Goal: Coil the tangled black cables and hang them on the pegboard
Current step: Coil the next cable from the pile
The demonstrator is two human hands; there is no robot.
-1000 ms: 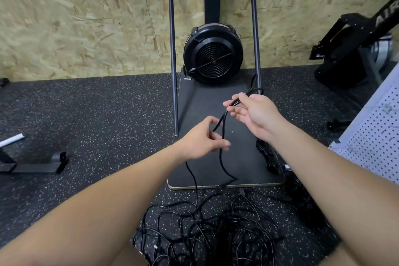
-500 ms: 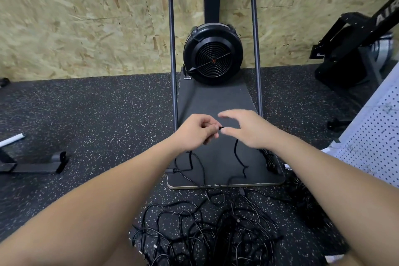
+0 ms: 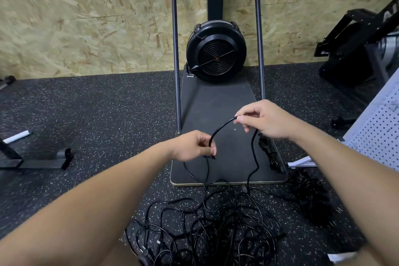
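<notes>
The step in hand looks like forming the first loop of a coil, and it would go best if the left hand (image 3: 191, 147) acts as the fixed anchor while the right hand (image 3: 267, 121) feeds even lengths across to it, each loop the same size, with slack drawn gently so the pile does not knot tighter. Both hands hover above the near end of the dark platform (image 3: 216, 103). The left hand pinches the cable (image 3: 220, 127) between thumb and curled fingers; the right pinches it further along at its fingertips, other fingers loosely bent. Between the two grips the cable arches in a short bow, and from each hand a strand drops over the platform's front edge into the tangled pile (image 3: 207, 227) on the floor just in front of the platform. The pegboard (image 3: 375, 127) leans to the right of the platform, nothing visibly hung on it.
</notes>
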